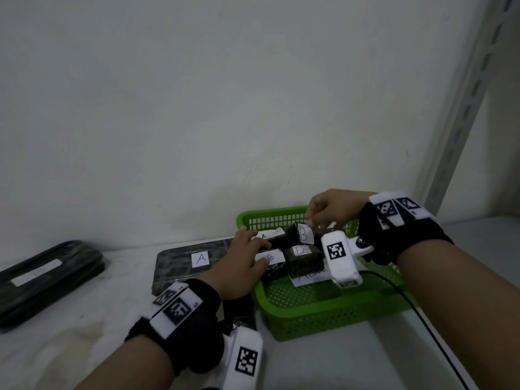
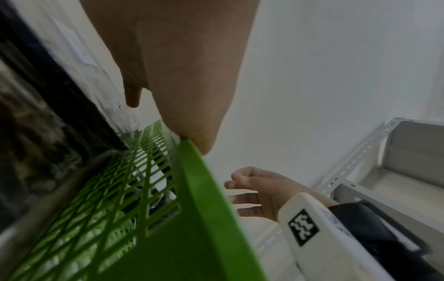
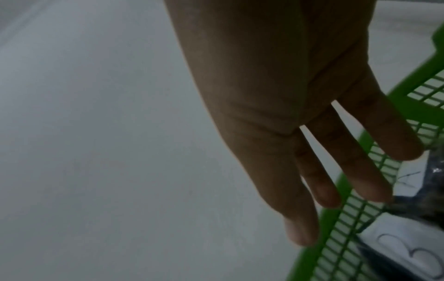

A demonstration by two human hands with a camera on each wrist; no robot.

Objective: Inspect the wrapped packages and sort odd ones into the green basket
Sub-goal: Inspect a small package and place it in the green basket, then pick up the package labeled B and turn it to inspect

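The green basket (image 1: pixel 323 313) stands on the table right of centre and holds several dark wrapped packages with white labels. My left hand (image 1: pixel 263 253) reaches over its left rim and grips a package labelled B (image 1: pixel 271 257) between fingers and thumb. Two more B packages (image 1: pixel 304 235) (image 1: pixel 302 258) lie further in. My right hand (image 1: pixel 312 220) hovers over the basket's far side with loose fingers, holding nothing. The right wrist view shows those fingers (image 3: pixel 370 182) straight above the basket rim (image 3: pixel 310 256) and a B label (image 3: pixel 408 252). The left wrist view shows the left palm (image 2: pixel 187 76) at the basket wall (image 2: pixel 204 209).
A flat dark package labelled A (image 1: pixel 180 263) lies on the table just left of the basket. Another long dark package (image 1: pixel 47 277) sits at the far left. A slotted metal shelf upright (image 1: pixel 472 108) rises at the right, and a black cable (image 1: pixel 422 319) trails past the basket.
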